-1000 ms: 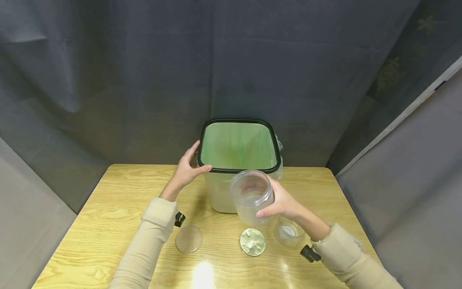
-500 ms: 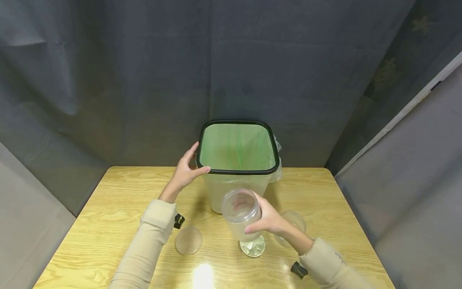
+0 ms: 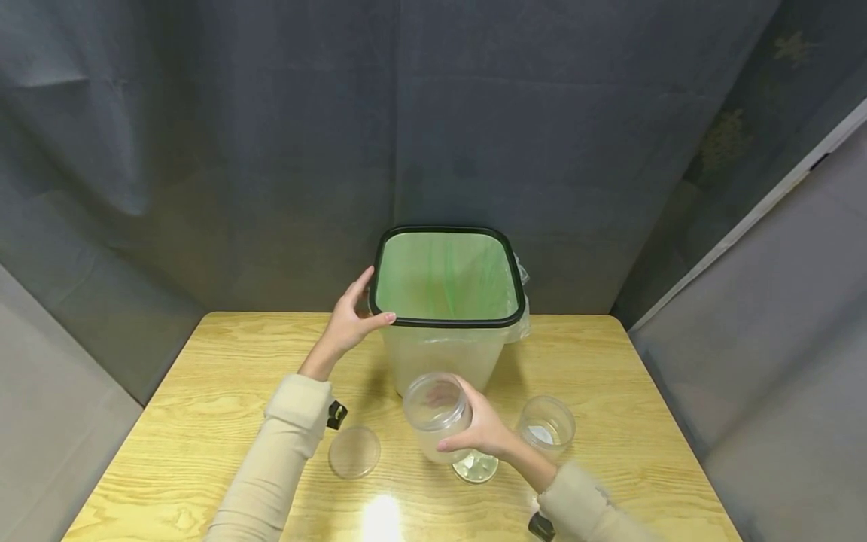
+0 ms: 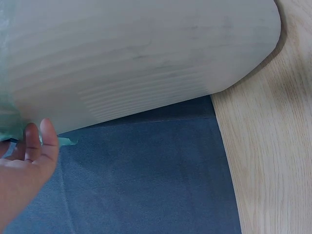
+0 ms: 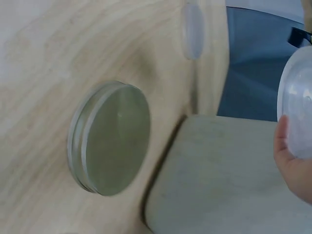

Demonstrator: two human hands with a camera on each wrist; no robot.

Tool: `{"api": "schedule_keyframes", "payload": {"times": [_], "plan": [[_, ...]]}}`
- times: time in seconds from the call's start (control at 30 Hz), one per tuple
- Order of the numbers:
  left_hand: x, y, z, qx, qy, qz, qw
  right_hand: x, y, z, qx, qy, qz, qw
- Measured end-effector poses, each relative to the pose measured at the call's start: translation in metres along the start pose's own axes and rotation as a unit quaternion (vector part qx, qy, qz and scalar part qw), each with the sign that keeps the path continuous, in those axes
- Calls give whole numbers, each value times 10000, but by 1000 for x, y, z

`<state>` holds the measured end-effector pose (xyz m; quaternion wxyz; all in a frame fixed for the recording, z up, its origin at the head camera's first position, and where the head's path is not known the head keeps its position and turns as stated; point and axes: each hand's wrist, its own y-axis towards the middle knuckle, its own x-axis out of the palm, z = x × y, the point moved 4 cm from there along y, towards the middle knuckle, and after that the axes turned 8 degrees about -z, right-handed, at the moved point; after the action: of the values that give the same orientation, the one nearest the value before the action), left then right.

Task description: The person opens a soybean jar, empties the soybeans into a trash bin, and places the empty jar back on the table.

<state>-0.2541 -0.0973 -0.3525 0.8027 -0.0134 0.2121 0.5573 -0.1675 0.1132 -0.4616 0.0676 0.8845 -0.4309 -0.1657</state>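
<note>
A pale trash bin [image 3: 440,354] with a black rim and a green bag inside stands at the back of the table. My left hand [image 3: 348,322] grips its left front corner, thumb lying on the rim and fingers along the side. In the left wrist view, those bent fingers [image 4: 34,146] are at the bag's edge beside the bin wall. My right hand [image 3: 484,425] holds a clear plastic jar [image 3: 433,418], lidless and tilted, in front of the bin. Behind the jar, partly hidden, lies a shiny round metallic lid [image 3: 477,468], also seen in the right wrist view.
To the right stands another clear container [image 3: 550,425] with a white patch at its bottom. A clear round lid [image 3: 354,452] lies on the wooden table [image 3: 223,421] at the left. Clear plastic film [image 3: 520,324] hangs from the bin's right side. Dark curtains rise behind.
My right hand has brought the jar down and left, from the bin's front rim to lower before it. The container at right shows more fully now. My left hand stays on the bin.
</note>
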Motion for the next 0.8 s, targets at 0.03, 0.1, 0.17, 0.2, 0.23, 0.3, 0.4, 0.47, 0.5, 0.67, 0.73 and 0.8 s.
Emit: {"api": "schedule_keyframes", "payload": {"times": [0.03,0.1,0.17,0.2,0.23,0.3,0.4,0.47,0.5,0.67,0.73,0.8], "plan": [[0,0,0,5,-14,1,10000,2,0,3,48,-26,61,10000],[0,0,0,2,-11,1,10000,5,0,9,125,13,127,9998],[0,1,-1,9,-34,0,10000,9,-1,15,232,17,194,9995],[0,2,-3,12,-58,-2,10000,11,-1,18,262,33,208,9994],[0,3,-7,6,-80,-3,10000,13,-1,21,279,49,217,9994],[-1,6,-15,-4,-131,-3,9999,17,-1,27,326,70,247,9991],[-1,11,-29,-22,-186,-2,9998,22,0,36,368,5,261,9990],[-1,13,-34,-7,-175,20,9998,25,0,44,495,-120,290,9983],[-1,13,-35,13,-159,34,9999,27,0,48,570,-187,301,9977],[-1,12,-35,119,-90,99,9998,34,1,64,1032,-621,433,9918],[-1,12,-35,97,-83,98,9999,37,1,70,1154,-761,454,9894],[-1,12,-35,54,-109,74,9999,40,1,75,1240,-788,435,9882]]}}
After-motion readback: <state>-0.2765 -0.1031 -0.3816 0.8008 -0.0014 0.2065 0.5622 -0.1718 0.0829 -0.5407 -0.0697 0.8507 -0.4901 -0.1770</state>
